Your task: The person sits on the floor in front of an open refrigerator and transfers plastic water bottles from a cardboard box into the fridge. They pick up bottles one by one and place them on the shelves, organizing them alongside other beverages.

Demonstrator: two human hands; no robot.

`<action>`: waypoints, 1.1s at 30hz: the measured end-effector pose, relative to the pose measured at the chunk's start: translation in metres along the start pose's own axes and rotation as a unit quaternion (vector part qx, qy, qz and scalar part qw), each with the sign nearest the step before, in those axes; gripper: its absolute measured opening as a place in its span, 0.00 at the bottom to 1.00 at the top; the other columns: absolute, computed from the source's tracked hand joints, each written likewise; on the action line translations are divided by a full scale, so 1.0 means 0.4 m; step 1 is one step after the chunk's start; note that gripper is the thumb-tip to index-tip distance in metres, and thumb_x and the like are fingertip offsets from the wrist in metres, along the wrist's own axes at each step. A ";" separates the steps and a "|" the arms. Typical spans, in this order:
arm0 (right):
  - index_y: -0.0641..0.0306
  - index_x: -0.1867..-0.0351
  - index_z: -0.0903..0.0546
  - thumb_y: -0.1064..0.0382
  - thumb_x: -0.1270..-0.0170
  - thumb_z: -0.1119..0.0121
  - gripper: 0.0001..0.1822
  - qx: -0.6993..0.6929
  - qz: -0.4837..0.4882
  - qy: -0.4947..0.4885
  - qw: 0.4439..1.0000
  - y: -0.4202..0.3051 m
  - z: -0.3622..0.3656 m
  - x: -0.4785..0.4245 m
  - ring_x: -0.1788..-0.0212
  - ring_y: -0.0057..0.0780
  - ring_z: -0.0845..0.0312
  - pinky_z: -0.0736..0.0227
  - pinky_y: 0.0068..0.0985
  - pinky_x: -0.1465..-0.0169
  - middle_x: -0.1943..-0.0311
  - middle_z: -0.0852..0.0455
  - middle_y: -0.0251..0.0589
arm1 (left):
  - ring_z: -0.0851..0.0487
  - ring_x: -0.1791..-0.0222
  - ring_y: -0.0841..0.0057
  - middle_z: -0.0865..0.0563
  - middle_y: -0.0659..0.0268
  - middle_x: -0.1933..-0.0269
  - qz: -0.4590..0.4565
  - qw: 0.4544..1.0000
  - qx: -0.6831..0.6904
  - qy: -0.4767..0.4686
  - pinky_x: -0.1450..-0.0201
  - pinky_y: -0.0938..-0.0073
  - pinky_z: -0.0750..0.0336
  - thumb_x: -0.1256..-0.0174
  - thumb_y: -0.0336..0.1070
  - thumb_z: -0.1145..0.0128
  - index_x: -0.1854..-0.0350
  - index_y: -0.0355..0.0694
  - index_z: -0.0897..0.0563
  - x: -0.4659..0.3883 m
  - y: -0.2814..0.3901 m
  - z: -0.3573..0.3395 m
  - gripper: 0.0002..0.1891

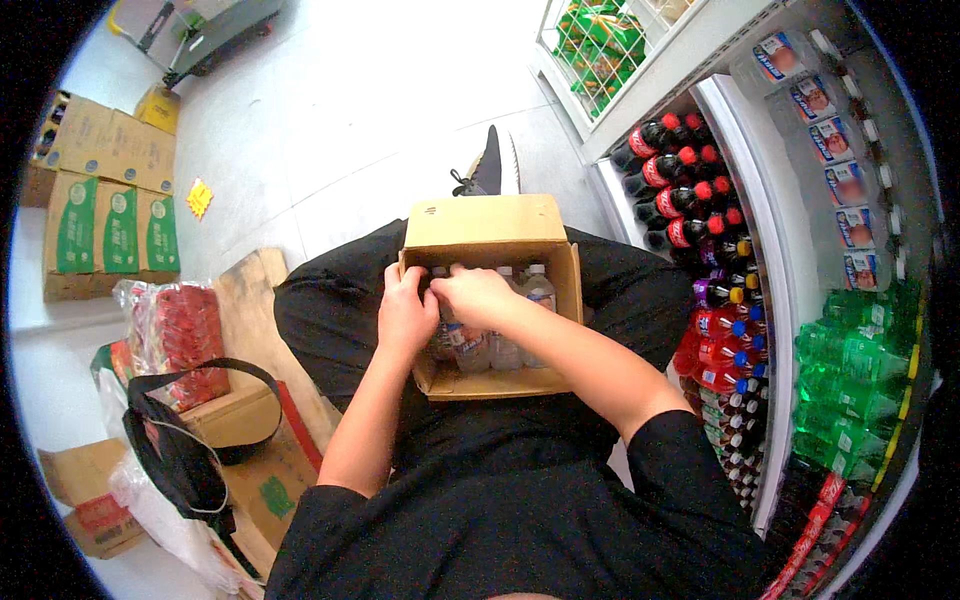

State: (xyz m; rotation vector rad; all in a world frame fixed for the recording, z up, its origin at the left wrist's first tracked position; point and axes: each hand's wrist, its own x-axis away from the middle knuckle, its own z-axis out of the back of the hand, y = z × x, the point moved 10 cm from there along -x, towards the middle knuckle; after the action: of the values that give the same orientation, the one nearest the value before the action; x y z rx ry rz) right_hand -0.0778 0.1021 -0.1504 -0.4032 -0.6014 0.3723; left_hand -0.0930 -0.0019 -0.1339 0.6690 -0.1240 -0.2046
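An open cardboard box point(486, 219) rests in front of me between my crossed legs, its far flap folded outward. Inside stand several clear plastic bottles point(538, 283) with white caps and printed labels. My left hand point(407, 309) is at the box's left wall, its fingertips dipping inside. My right hand point(480, 297) reaches across the bottle tops to the left, its fingers close to the left thumb. Both sets of fingertips meet around the bottles at the left end. Whether either hand grips a bottle there is hidden.
To my right, a drinks cooler holds cola bottles point(660, 169), green soda bottles point(847, 375) and water bottles point(844, 184). On the left are stacked cartons point(112, 225), a plastic-wrapped red pack point(187, 337), a wooden board point(259, 300) and a black bag point(176, 457). A cart point(217, 37) stands farther off.
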 end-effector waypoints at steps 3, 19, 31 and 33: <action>0.49 0.40 0.17 0.57 0.35 0.32 0.21 0.028 -0.037 -0.031 0.998 0.091 -0.128 -0.095 0.49 0.53 0.12 0.16 0.46 0.46 0.42 0.15 0.52 | 0.16 0.44 0.44 0.23 0.46 0.36 0.008 1.000 0.007 -0.005 0.43 0.51 0.18 0.34 0.36 0.37 0.46 0.37 0.17 -0.003 -0.003 -0.004 0.16; 0.60 0.35 0.18 0.47 0.29 0.38 0.27 -0.124 -0.040 -0.059 0.990 0.113 -0.048 0.162 0.36 0.51 0.19 0.25 0.43 0.33 0.39 0.16 0.56 | 0.17 0.43 0.43 0.25 0.44 0.35 0.005 1.000 0.012 -0.005 0.40 0.52 0.20 0.34 0.35 0.36 0.46 0.35 0.18 0.002 0.028 0.017 0.16; 0.54 0.31 0.23 0.51 0.34 0.37 0.30 0.216 -0.240 0.713 0.622 0.508 1.029 0.829 0.40 0.60 0.21 0.24 0.52 0.37 0.41 0.18 0.64 | 0.17 0.44 0.42 0.24 0.44 0.38 -0.016 1.000 0.000 -0.005 0.43 0.52 0.19 0.36 0.36 0.35 0.47 0.34 0.19 -0.004 0.012 0.004 0.17; 0.49 0.28 0.25 0.46 0.35 0.38 0.33 0.235 -0.300 0.698 0.607 0.566 1.086 0.817 0.35 0.61 0.25 0.29 0.57 0.34 0.35 0.23 0.63 | 0.17 0.45 0.42 0.24 0.44 0.38 -0.008 1.000 0.001 -0.004 0.43 0.52 0.19 0.35 0.36 0.35 0.46 0.34 0.19 -0.001 0.010 0.007 0.18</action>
State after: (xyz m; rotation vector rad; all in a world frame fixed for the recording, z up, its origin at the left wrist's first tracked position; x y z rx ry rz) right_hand -0.1416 0.5529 0.2231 0.1220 0.9372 -0.4903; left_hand -0.0932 -0.0004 -0.1294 0.6705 -0.1263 -0.2234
